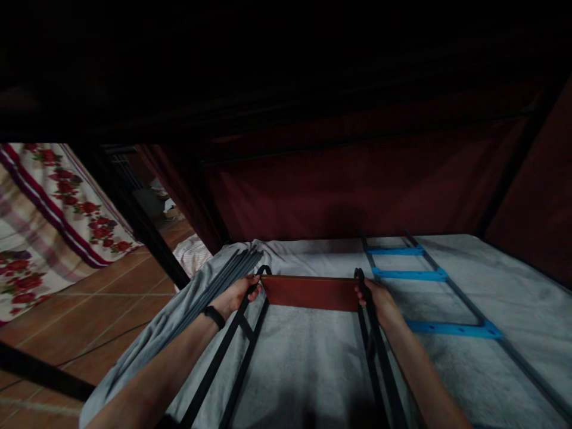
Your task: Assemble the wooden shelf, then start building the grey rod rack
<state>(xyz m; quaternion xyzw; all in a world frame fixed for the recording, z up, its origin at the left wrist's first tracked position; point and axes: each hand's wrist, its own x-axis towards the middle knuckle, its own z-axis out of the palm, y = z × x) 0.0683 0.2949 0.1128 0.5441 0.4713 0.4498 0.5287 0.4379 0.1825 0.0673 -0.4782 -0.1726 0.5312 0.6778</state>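
Observation:
A black metal frame (221, 351) with two bent side rails extends toward me over the grey sheet. Across its far end lies a flat reddish-brown board (313, 292), between the curved tops of the rails. My left hand (236, 296), with a black band on the wrist, is closed around the left rail near the board's left end. On the other side my right hand (378, 298) grips the right rail beside the board's right end, with its fingertips close to the board. The near end of the frame runs out of view.
Several thin grey rods (218, 280) lie along the left side of the sheet-covered bed (308, 363). To the right rests a frame with blue crosspieces (409, 274). Dark posts (147, 232) and a low overhead structure surround the bed; a dark red curtain (339, 190) hangs behind.

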